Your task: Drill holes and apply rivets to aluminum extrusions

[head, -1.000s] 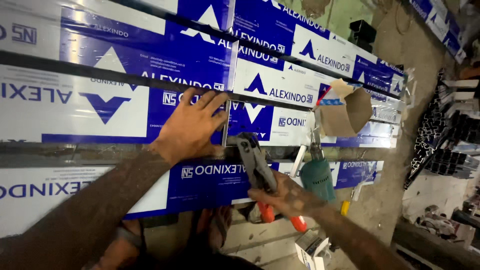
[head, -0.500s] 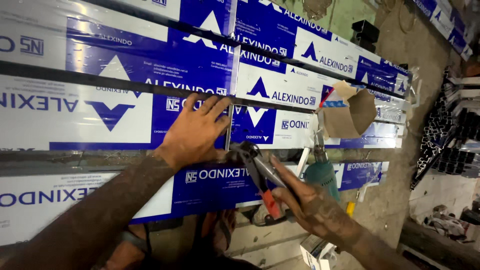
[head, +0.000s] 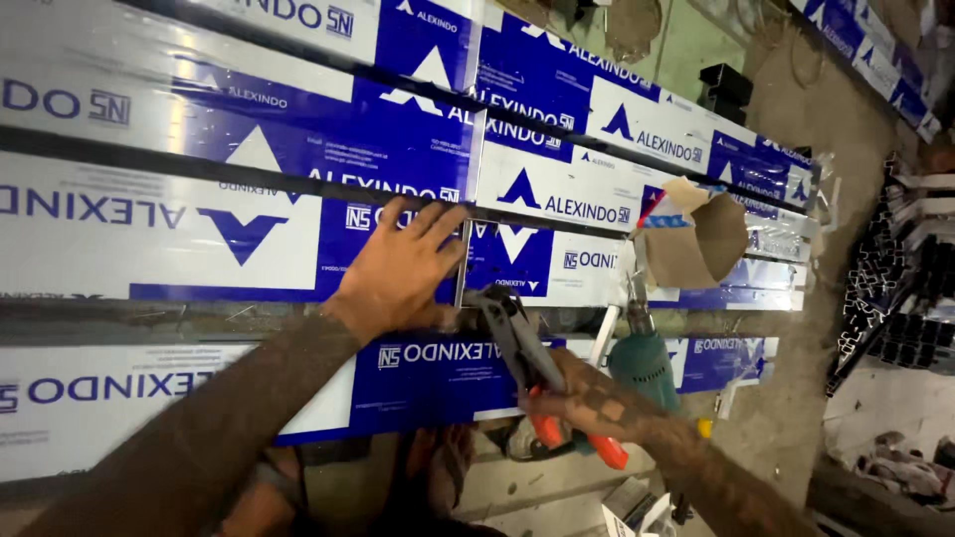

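Raised since before, right hand [head: 597, 403] grips pliers [head: 532, 368]; left hand [head: 398, 268] presses flat on panel [head: 199, 229].

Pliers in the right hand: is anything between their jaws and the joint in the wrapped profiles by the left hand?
Nothing visible. The pliers, held by the right hand, have their head right at the profile joint, beside the left hand pressed flat on the profiles. The teal drill sits off to the right, clear.

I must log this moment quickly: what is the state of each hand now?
Left hand: open, flat on the blue-and-white wrapped profile.
Right hand: closed around the orange handles of the pliers-like tool.
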